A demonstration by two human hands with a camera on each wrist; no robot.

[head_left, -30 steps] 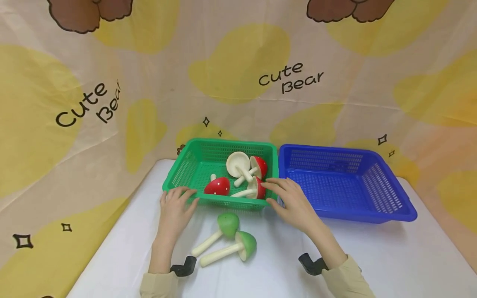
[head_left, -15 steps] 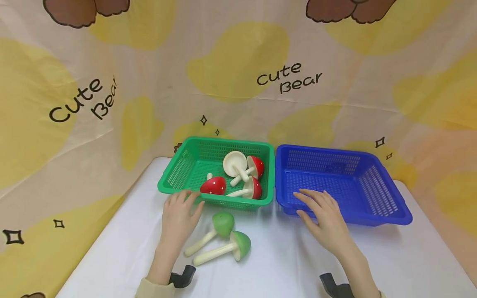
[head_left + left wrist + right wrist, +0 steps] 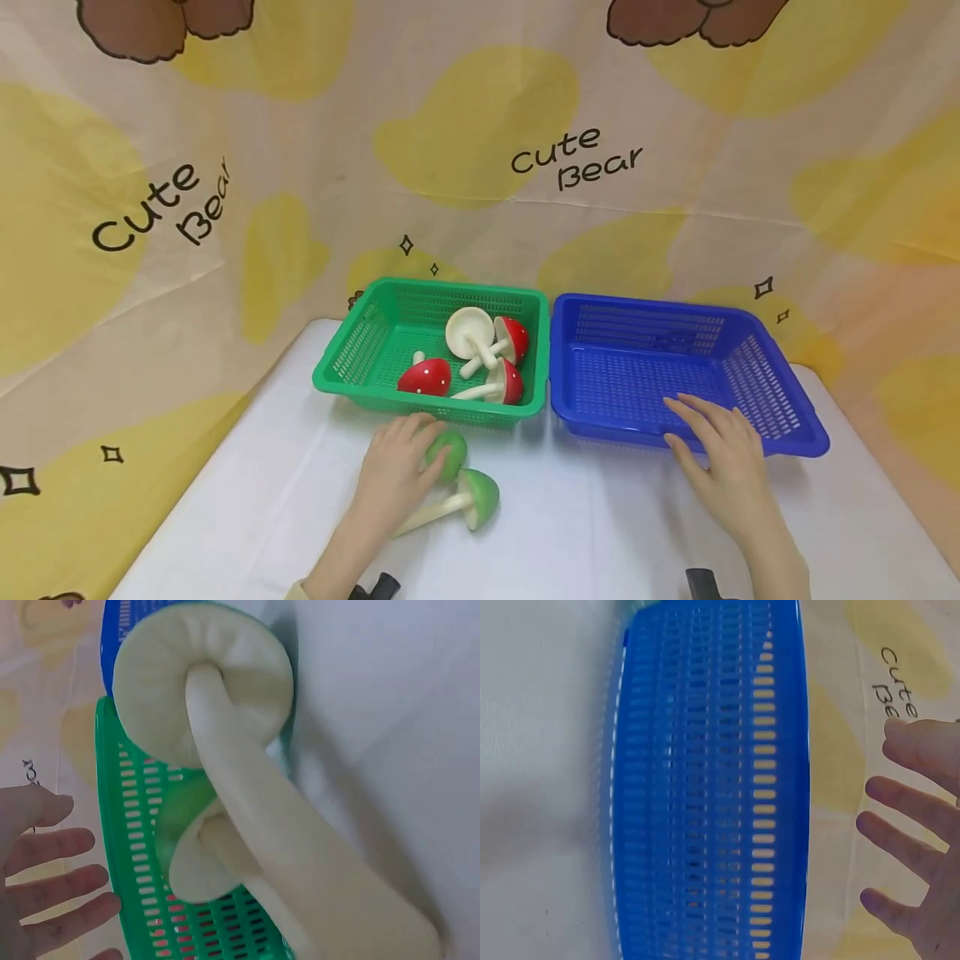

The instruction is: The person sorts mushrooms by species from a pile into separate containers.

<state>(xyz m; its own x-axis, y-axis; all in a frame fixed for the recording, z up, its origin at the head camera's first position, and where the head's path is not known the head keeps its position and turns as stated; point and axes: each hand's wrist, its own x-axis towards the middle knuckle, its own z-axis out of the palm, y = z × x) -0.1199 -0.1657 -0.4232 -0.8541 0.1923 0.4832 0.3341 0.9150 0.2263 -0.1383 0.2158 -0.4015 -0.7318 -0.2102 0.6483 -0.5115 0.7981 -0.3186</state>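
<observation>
Hiding green mushroom [image 3: 448, 454] stem: left hand [image 3: 395, 479].

Head view from above and behind, facing forward and down over the surface [image 3: 600, 533], wrist views close and low, left on green basket [image 3: 142, 847], right on blue basket [image 3: 705, 787], both seen from the head.

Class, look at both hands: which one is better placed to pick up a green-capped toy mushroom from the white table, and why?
Probably the left hand: it lies over the green-capped toy mushrooms. The right hand is at the blue plastic basket.
</observation>
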